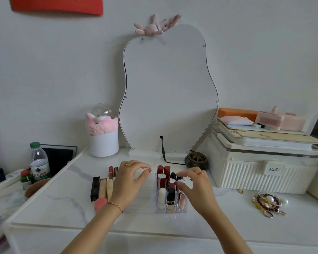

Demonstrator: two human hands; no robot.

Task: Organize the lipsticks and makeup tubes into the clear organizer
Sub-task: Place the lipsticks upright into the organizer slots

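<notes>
Your left hand (129,178) rests over the left half of the clear organizer (145,208), fingers spread and only loosely bent, touching its rim and gripping nothing. Your right hand (195,187) hovers at the organizer's right side, thumb and forefinger drawn together near a small dark-capped tube (173,176); you cannot tell from here whether they actually pinch it.

The organizer sits near the middle of the desk (62,208), toward its front edge. Its right-hand compartments hold lipsticks standing upright: two dark red ones (163,171) at the back, a white tube (162,196) and a black and gold lipstick (171,197) at the front, and a pale pink tube (182,200) at the far right. The left part of the organizer looks unfilled.

Just left of your left hand, several tubes lie on the desk: a black one (95,188), two beige ones (106,187) beside it, and two red-capped ones (112,171) further back. A round pink pot (100,203) sits by your left wrist.

A pile of bracelets (268,203) lies near the desk's right edge, and a ribbed white box (255,173) stands at the back right.
</notes>
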